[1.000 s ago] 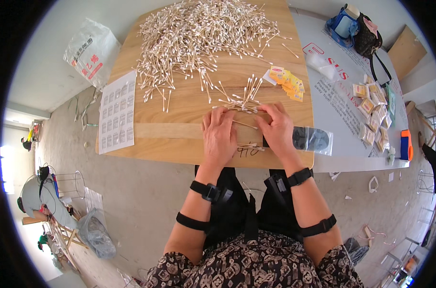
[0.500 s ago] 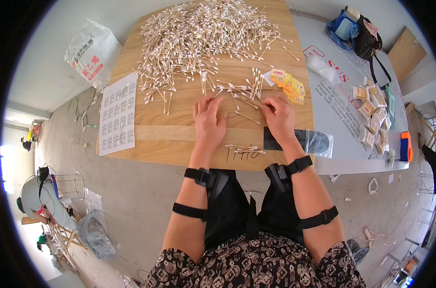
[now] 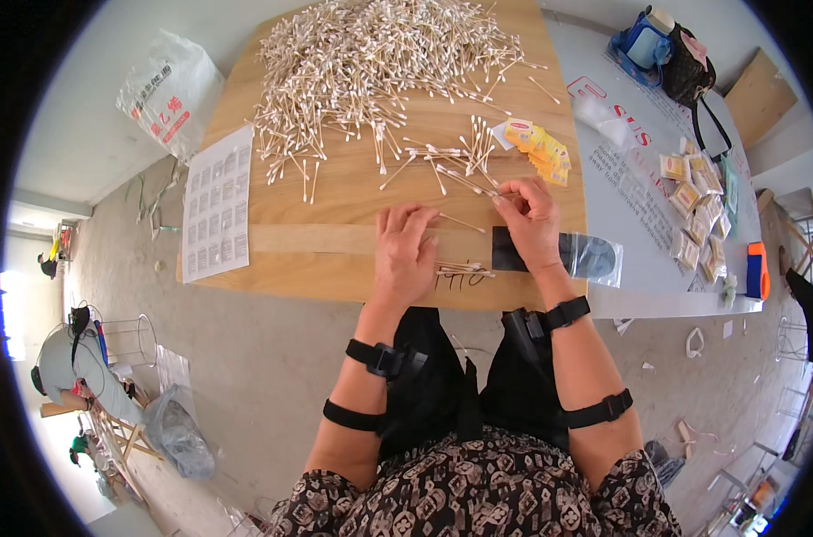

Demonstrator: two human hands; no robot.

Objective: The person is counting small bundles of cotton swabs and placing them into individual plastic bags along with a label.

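Observation:
A big heap of cotton swabs [image 3: 380,63] covers the far half of the wooden table [image 3: 335,246]. Loose swabs [image 3: 451,166] trail toward me. My right hand [image 3: 530,224] pinches a few of these loose swabs at its fingertips. My left hand [image 3: 405,255] lies palm down on the wood, fingers apart, its tips touching a single swab [image 3: 462,222]. A small bundle of swabs [image 3: 460,267] lies between my hands at the near edge.
Yellow packets [image 3: 539,145] lie right of the loose swabs. A black card [image 3: 507,259] and a clear bag [image 3: 594,258] sit by my right wrist. A printed sheet [image 3: 217,204] hangs at the left edge. Small packets [image 3: 693,206] and a blue bag [image 3: 662,49] rest on the grey table.
My hands were together at the near edge around a small bundle. They have parted and reached forward to the loose swabs, and the bundle lies on the wood.

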